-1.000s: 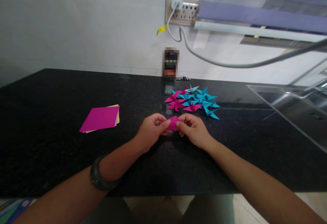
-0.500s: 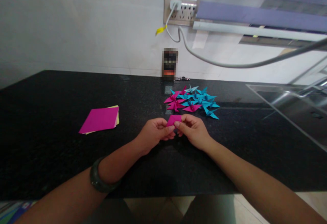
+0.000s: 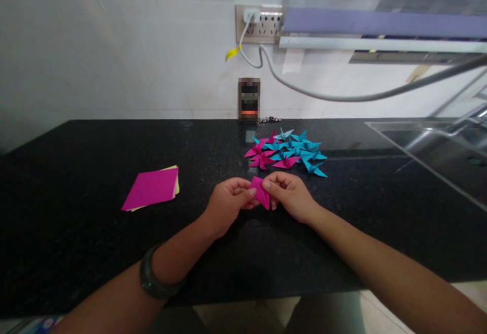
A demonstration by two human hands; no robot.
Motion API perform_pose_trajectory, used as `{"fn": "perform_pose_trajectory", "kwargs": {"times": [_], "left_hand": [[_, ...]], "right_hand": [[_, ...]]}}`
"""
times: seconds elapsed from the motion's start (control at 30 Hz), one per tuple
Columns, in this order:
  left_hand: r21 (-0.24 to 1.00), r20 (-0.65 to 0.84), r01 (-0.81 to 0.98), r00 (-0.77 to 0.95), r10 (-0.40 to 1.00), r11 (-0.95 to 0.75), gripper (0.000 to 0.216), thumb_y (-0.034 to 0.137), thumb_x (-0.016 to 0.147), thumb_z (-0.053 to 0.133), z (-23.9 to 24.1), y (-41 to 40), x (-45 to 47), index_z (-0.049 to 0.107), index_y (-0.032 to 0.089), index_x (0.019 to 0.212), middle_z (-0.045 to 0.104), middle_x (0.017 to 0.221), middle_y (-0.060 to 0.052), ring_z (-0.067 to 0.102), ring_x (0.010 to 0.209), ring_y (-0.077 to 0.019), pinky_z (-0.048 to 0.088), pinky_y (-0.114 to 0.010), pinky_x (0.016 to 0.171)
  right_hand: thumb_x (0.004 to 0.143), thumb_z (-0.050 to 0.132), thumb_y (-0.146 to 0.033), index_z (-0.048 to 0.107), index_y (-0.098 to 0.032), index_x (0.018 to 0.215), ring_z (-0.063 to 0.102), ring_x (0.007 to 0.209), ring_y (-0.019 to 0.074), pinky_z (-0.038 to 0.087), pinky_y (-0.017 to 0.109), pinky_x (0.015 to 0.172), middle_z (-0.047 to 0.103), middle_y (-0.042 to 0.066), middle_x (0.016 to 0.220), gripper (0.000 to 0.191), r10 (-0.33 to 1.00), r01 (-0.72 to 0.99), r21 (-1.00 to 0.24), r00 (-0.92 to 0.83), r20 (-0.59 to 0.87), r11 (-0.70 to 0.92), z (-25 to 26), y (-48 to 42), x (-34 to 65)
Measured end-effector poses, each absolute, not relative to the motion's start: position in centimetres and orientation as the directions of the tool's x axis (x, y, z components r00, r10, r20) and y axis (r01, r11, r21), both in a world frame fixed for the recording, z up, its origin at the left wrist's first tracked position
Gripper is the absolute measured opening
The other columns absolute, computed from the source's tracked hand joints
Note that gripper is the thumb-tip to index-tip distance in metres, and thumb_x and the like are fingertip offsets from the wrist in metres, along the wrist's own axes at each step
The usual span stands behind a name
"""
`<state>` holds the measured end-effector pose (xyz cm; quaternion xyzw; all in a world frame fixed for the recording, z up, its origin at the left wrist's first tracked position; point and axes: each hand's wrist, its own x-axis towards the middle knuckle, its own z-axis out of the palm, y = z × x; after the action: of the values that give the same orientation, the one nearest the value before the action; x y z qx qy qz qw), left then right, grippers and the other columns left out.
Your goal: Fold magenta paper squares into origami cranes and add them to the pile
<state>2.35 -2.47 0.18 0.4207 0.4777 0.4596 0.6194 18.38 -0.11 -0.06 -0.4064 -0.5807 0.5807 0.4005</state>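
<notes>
Between my two hands is a small folded piece of pink origami paper [image 3: 261,193], held up over the black countertop. My left hand [image 3: 233,199] pinches its left side, thumb on top. My right hand [image 3: 288,196] grips the upper right edge between thumb and fingers; the other fingertips are partly hidden behind the paper. Just beyond my hands lies a group of folded paper cranes: several pink ones [image 3: 262,160] on the left and several blue ones [image 3: 300,148] on the right. One pale blue crane [image 3: 284,134] sits at the back.
A stack of square paper [image 3: 152,188], pink on top with yellow edges below, lies to the left on the black countertop [image 3: 95,151]. A phone [image 3: 249,99] leans against the wall. A sink [image 3: 449,146] is set in at right. A grey cable [image 3: 327,96] hangs from the socket [image 3: 262,27].
The pink paper has been turned and now points downward, showing a diamond-like shape. My right thumb has shifted up along its edge. The camera view has tilted slightly.
</notes>
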Motion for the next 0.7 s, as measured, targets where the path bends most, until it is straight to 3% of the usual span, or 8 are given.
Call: {"fn": "perform_pose_trajectory", "kwargs": {"times": [0.3,0.5,0.7], "left_hand": [[0.98,-0.122,-0.15,0.083,0.989,0.133,0.023,0.027,0.061,0.072,0.66,-2.65,2.53,0.061,0.013,0.075,0.064,0.058,0.001,0.058,0.052,-0.0087,0.047,-0.02,0.054],[0.976,-0.113,-0.175,0.099,0.989,0.129,0.022,0.025,0.062,0.071,0.72,-2.79,2.57,0.061,0.014,0.078,0.065,0.061,0.002,0.058,0.053,-0.008,0.047,-0.02,0.055],[0.984,-0.085,-0.152,0.089,0.992,0.098,0.019,0.021,0.062,0.07,0.55,-2.83,2.56,0.058,0.015,0.076,0.063,0.058,0.003,0.057,0.051,-0.0075,0.046,-0.019,0.053]], "right_hand": [[0.064,0.069,-0.037,0.054,-0.014,0.07,0.049,0.039,0.0059,0.04,0.017,0.039,0.059,-0.003,0.05,0.028,0.928,-0.02,-0.998,-0.369,-0.049,-0.061,-0.16,-0.24,18.38],[0.065,0.069,-0.031,0.057,-0.013,0.087,0.051,0.038,0.0061,0.04,0.017,0.039,0.057,-0.005,0.051,0.031,0.926,-0.046,-0.998,-0.378,-0.025,-0.045,-0.12,-0.25,18.3],[0.066,0.067,-0.031,0.058,-0.014,0.083,0.051,0.04,0.0057,0.044,0.018,0.041,0.057,-0.004,0.053,0.025,0.923,-0.062,-0.998,-0.385,-0.002,-0.028,-0.42,-0.28,18.16]]}}
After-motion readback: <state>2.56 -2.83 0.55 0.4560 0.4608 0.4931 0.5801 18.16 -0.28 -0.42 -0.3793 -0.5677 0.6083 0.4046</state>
